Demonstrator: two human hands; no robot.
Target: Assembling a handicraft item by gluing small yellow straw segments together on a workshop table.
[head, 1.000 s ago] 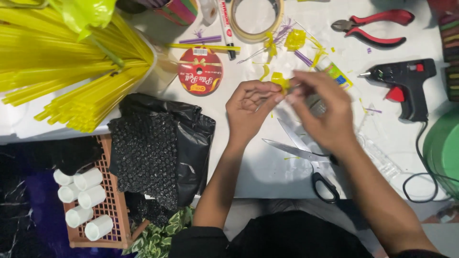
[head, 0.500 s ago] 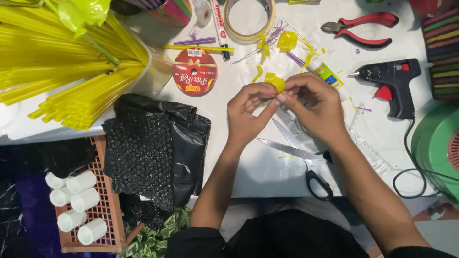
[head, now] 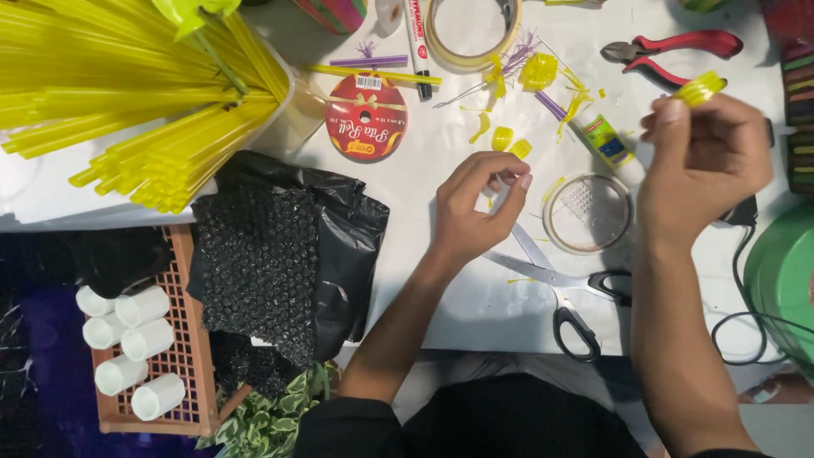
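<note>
My right hand is raised over the right side of the white table and pinches a small curled piece of yellow ribbon at its fingertips. My left hand hovers over the middle of the table with thumb and forefinger pinched together; nothing shows between them. Open scissors lie just below the left hand. A clear tape roll lies between the two hands. Small yellow ribbon curls are scattered above the left hand.
A bundle of yellow straws fills the top left. A red ribbon spool, masking tape ring, red pliers and small glue bottle lie at the back. Black bubble wrap, an orange basket of white rolls, and a green tub flank the table.
The hands, joined on the yellow piece before, have parted. My right hand has lifted up and to the right with the yellow ribbon; my left hand stays low over the table.
</note>
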